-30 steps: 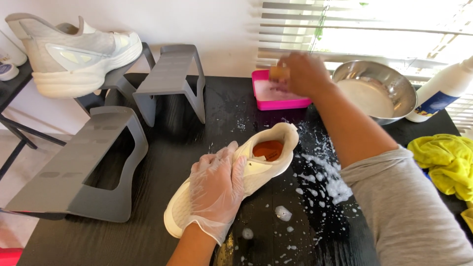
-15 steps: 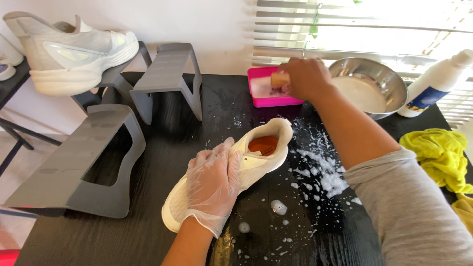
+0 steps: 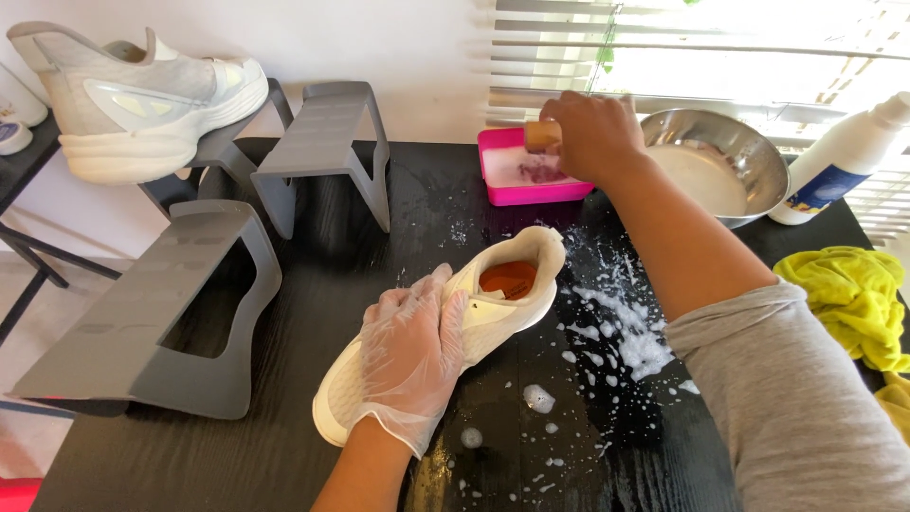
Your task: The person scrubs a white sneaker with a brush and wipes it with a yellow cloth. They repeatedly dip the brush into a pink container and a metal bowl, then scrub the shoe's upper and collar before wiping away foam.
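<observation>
Head view: white bottle (image 3: 846,161), blue label.

The person's left hand (image 3: 409,353) wore a thin, clear disposable glove, wrinkled and loose at the wrist. The right hand (image 3: 595,135) was bare; that arm carried a grey sleeve pushed up past the elbow.

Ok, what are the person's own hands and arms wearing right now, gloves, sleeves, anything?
The left hand wears a thin, clear disposable glove, loose and wrinkled, ending in a flared cuff at the wrist; the forearm below it is bare. The right hand has no glove. The right arm carries a grey sleeve of soft knit fabric, pushed up to about the elbow. No watch, rings or markings show.
</observation>
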